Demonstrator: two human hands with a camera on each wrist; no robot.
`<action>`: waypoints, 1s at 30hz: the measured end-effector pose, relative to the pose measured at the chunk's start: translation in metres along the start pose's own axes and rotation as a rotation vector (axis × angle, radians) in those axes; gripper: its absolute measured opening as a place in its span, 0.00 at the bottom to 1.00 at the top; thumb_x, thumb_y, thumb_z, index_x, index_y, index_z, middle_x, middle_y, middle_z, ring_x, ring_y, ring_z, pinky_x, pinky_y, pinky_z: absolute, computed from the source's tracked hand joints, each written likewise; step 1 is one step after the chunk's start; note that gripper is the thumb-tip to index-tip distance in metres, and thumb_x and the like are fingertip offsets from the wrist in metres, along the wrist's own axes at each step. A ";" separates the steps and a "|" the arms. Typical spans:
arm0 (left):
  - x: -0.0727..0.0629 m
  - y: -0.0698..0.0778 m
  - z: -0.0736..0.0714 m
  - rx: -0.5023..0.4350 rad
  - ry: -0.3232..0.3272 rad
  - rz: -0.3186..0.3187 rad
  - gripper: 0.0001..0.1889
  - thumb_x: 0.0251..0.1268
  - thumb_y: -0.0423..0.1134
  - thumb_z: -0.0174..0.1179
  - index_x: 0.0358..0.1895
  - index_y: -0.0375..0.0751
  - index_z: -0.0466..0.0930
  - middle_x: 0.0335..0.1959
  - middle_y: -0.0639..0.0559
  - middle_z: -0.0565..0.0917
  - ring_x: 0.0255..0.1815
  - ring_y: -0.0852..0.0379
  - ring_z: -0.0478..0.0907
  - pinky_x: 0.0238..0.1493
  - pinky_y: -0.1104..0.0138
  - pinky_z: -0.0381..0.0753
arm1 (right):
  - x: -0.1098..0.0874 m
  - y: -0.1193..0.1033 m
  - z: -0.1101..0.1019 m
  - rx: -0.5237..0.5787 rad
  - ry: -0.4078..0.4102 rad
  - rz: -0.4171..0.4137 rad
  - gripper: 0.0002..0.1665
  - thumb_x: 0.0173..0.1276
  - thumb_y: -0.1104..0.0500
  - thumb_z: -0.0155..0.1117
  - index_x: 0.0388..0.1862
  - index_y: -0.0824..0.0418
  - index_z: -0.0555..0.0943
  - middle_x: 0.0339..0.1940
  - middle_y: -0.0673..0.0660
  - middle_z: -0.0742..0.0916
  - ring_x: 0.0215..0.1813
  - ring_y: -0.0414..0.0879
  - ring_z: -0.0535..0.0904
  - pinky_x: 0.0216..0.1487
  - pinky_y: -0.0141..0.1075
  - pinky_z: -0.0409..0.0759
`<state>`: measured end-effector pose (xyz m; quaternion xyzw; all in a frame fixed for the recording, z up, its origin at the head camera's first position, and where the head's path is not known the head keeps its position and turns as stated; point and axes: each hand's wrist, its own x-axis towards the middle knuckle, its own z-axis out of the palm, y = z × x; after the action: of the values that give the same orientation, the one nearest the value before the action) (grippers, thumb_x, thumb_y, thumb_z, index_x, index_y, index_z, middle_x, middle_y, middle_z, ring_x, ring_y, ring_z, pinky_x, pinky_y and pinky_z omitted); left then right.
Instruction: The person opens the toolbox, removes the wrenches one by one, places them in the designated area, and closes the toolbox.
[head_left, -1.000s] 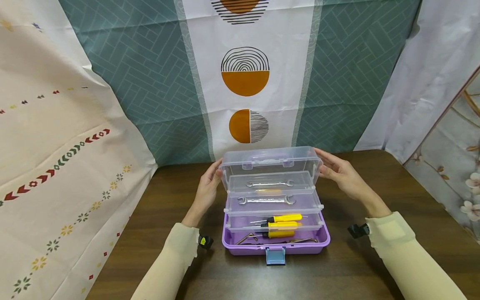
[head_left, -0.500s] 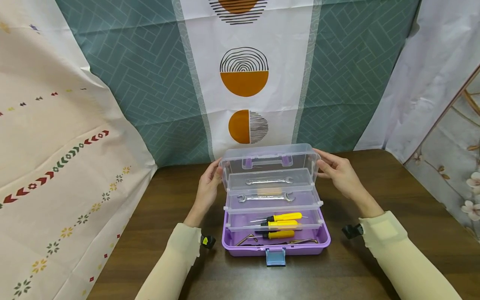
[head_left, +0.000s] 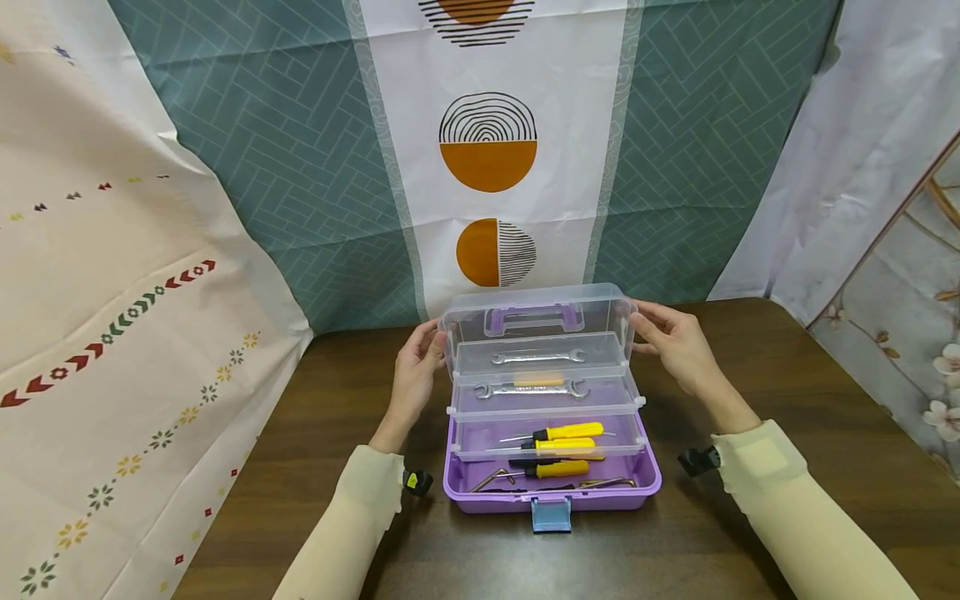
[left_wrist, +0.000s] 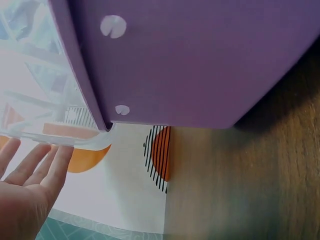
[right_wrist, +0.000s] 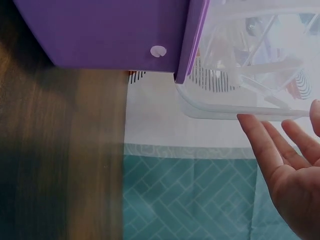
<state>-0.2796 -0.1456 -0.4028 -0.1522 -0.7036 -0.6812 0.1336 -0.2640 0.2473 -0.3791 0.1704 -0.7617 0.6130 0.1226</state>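
A purple toolbox stands in the middle of the table, its clear lid raised and its clear trays fanned out in steps. My left hand touches the lid's left side with straight fingertips. Its fingers show against the clear wall in the left wrist view. On the opposite side, my right hand touches the lid with extended fingers, thumb towards the front. Two wrenches, a larger one and a smaller one, lie in the trays. Several yellow-handled screwdrivers lie lower down.
Bent metal pieces lie in the toolbox's base. A blue latch hangs down at the front. Dark wood table surrounds the box. A patterned cloth hangs close behind, with a cream cloth at the left.
The lid has tilted further back, showing more of its purple handle. Both hands have stayed at its sides; the right forearm has shifted slightly left. The tools and the base have kept their places.
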 end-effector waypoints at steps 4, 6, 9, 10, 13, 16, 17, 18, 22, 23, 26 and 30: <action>0.000 -0.003 -0.002 0.016 0.002 -0.014 0.20 0.82 0.34 0.54 0.71 0.30 0.73 0.63 0.31 0.80 0.58 0.51 0.80 0.53 0.66 0.86 | 0.001 0.003 0.000 0.018 -0.008 0.011 0.27 0.81 0.60 0.60 0.71 0.77 0.72 0.52 0.47 0.86 0.48 0.31 0.86 0.46 0.33 0.87; 0.000 -0.003 -0.003 0.022 0.004 -0.017 0.21 0.82 0.34 0.55 0.70 0.29 0.74 0.62 0.31 0.81 0.56 0.53 0.81 0.54 0.64 0.86 | 0.001 0.005 0.001 0.021 -0.027 0.009 0.27 0.81 0.62 0.59 0.71 0.78 0.71 0.51 0.44 0.85 0.48 0.31 0.85 0.47 0.31 0.86; 0.000 -0.004 -0.004 0.030 0.004 -0.016 0.21 0.80 0.34 0.57 0.70 0.29 0.74 0.60 0.31 0.81 0.53 0.57 0.82 0.55 0.62 0.86 | 0.002 0.009 0.002 0.019 -0.051 0.000 0.27 0.80 0.65 0.58 0.72 0.79 0.69 0.50 0.42 0.84 0.48 0.31 0.84 0.49 0.30 0.85; 0.000 -0.004 -0.005 0.027 0.002 -0.016 0.21 0.80 0.34 0.57 0.70 0.29 0.75 0.60 0.31 0.81 0.52 0.57 0.83 0.55 0.62 0.86 | 0.002 0.010 0.002 0.016 -0.055 -0.002 0.27 0.80 0.66 0.58 0.72 0.79 0.69 0.50 0.42 0.84 0.49 0.31 0.84 0.50 0.30 0.85; 0.000 -0.005 -0.006 0.015 -0.010 -0.024 0.21 0.80 0.35 0.57 0.70 0.29 0.75 0.59 0.31 0.81 0.50 0.59 0.83 0.55 0.62 0.86 | 0.002 0.013 0.002 0.016 -0.057 -0.005 0.27 0.80 0.66 0.58 0.72 0.78 0.70 0.50 0.44 0.84 0.49 0.31 0.84 0.50 0.31 0.85; -0.001 -0.003 -0.008 0.001 -0.023 -0.032 0.21 0.80 0.35 0.57 0.70 0.29 0.74 0.59 0.30 0.81 0.50 0.60 0.83 0.54 0.63 0.86 | 0.002 0.014 0.003 0.021 -0.075 -0.004 0.27 0.80 0.67 0.57 0.73 0.76 0.69 0.53 0.50 0.84 0.50 0.31 0.85 0.51 0.30 0.84; -0.001 -0.003 -0.009 -0.003 -0.023 -0.034 0.21 0.80 0.34 0.57 0.70 0.29 0.75 0.59 0.31 0.81 0.50 0.60 0.83 0.54 0.64 0.86 | 0.002 0.014 0.003 0.024 -0.083 -0.004 0.27 0.80 0.67 0.57 0.74 0.76 0.69 0.55 0.53 0.84 0.51 0.31 0.84 0.52 0.29 0.84; -0.001 -0.003 -0.010 -0.004 -0.022 -0.035 0.21 0.80 0.34 0.57 0.69 0.29 0.75 0.59 0.31 0.81 0.50 0.60 0.83 0.54 0.65 0.86 | 0.002 0.013 0.004 0.028 -0.091 -0.002 0.27 0.80 0.67 0.57 0.74 0.76 0.69 0.56 0.56 0.83 0.51 0.31 0.84 0.53 0.29 0.84; -0.001 -0.001 -0.012 0.002 -0.026 -0.042 0.20 0.79 0.32 0.57 0.69 0.29 0.75 0.61 0.32 0.80 0.51 0.60 0.83 0.53 0.68 0.86 | 0.004 0.012 0.005 0.035 -0.097 0.002 0.27 0.81 0.68 0.56 0.75 0.75 0.68 0.59 0.63 0.82 0.52 0.31 0.84 0.54 0.29 0.83; 0.000 -0.002 -0.013 0.004 -0.030 -0.045 0.21 0.79 0.32 0.57 0.70 0.29 0.75 0.62 0.32 0.80 0.52 0.61 0.83 0.53 0.68 0.85 | 0.004 0.012 0.005 0.036 -0.091 0.004 0.27 0.81 0.68 0.56 0.75 0.75 0.68 0.58 0.61 0.82 0.51 0.31 0.85 0.54 0.29 0.83; 0.001 -0.004 -0.011 0.011 -0.040 -0.050 0.22 0.79 0.32 0.58 0.71 0.30 0.74 0.64 0.32 0.79 0.53 0.61 0.82 0.54 0.68 0.85 | 0.004 0.012 0.005 0.049 -0.068 0.016 0.27 0.80 0.68 0.56 0.74 0.76 0.69 0.54 0.52 0.84 0.50 0.32 0.85 0.53 0.30 0.84; 0.003 -0.010 -0.008 0.012 -0.027 -0.041 0.21 0.78 0.31 0.58 0.70 0.31 0.75 0.63 0.33 0.80 0.54 0.60 0.82 0.54 0.69 0.85 | 0.004 0.012 0.004 0.049 -0.046 0.034 0.27 0.80 0.67 0.58 0.73 0.77 0.69 0.51 0.47 0.85 0.48 0.31 0.85 0.52 0.30 0.84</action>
<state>-0.2863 -0.1533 -0.4102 -0.1464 -0.7122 -0.6775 0.1110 -0.2725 0.2456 -0.3893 0.1743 -0.7520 0.6293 0.0903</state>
